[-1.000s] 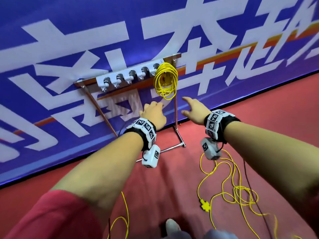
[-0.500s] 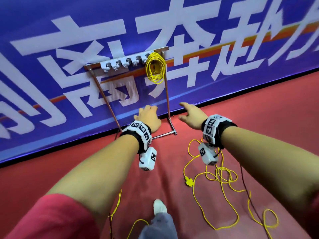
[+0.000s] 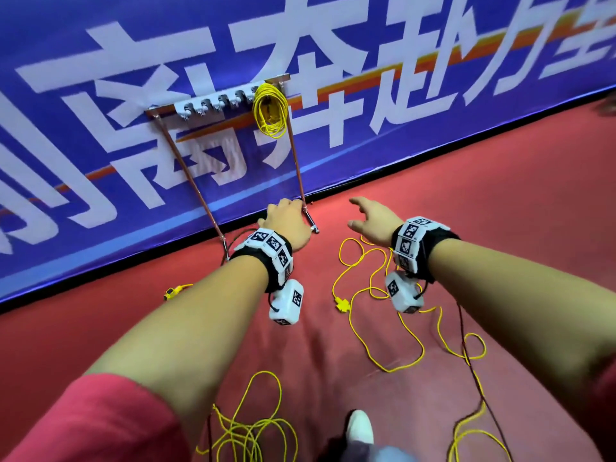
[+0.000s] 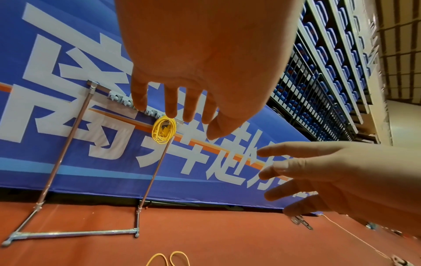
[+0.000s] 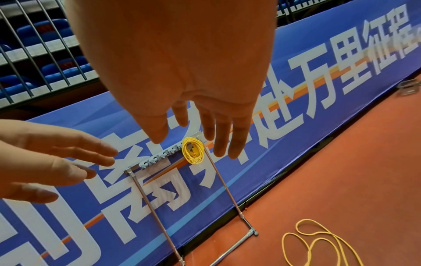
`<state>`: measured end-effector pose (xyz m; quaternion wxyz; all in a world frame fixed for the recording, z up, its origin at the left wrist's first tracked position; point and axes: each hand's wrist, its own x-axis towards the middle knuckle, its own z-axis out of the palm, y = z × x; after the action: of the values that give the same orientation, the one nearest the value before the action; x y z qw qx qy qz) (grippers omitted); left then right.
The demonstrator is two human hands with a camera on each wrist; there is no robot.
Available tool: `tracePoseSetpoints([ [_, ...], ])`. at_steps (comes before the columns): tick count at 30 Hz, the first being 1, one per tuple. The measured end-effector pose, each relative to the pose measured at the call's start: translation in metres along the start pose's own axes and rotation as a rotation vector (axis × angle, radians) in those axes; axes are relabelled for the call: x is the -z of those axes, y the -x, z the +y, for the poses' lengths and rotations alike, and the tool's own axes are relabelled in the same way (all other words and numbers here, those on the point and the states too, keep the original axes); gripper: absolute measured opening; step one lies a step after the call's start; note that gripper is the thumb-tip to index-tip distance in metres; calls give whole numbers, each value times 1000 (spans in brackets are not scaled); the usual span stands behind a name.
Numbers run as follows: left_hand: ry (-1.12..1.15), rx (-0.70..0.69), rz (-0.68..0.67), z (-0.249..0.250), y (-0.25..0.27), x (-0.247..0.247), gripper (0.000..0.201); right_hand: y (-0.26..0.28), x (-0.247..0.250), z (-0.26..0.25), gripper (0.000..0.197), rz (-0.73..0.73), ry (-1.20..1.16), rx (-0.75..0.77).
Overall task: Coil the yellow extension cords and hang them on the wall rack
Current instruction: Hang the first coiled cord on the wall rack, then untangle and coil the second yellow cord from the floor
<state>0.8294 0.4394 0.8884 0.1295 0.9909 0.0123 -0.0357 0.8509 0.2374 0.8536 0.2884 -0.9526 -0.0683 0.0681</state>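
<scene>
One coiled yellow cord point(image 3: 270, 110) hangs from the rightmost hook of the metal rack point(image 3: 213, 103) that leans against the blue banner; the same coil point(image 4: 164, 132) point(image 5: 193, 150) shows in both wrist views. A loose yellow cord point(image 3: 376, 295) with a yellow plug point(image 3: 342, 305) sprawls on the red floor under my right arm. More loose cord point(image 3: 253, 425) lies near my feet. My left hand point(image 3: 288, 221) and right hand point(image 3: 373, 221) are held out low in front of the rack, fingers straight and spread, holding nothing.
The rack's legs and floor bar point(image 4: 75, 234) stand on the red floor at the banner's foot. A small yellow connector point(image 3: 173, 291) lies left of my left arm. A thin dark cable point(image 3: 466, 355) runs along the floor on the right. Railings and blue seats point(image 4: 323, 75) rise behind the banner.
The rack with the hung coil has drawn farther away and higher in view as I step back. Both empty hands have come down toward the floor; more loose cord shows.
</scene>
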Motion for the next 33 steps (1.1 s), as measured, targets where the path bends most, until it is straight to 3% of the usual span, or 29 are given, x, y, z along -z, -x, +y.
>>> tracePoseSetpoints([
  [9,36,21,-97,3,139,-40,56,138,-26,13,64,-60,53,-53],
  [17,13,52,-21,33,223,-29,52,229,-6,28,63,-34,4,-29],
  [28,141,125,-8,143,398,-98,51,411,16,130,61,-39,-64,-17],
  [33,178,152,-89,197,470,-153,44,508,12,198,60,-74,-81,-120],
])
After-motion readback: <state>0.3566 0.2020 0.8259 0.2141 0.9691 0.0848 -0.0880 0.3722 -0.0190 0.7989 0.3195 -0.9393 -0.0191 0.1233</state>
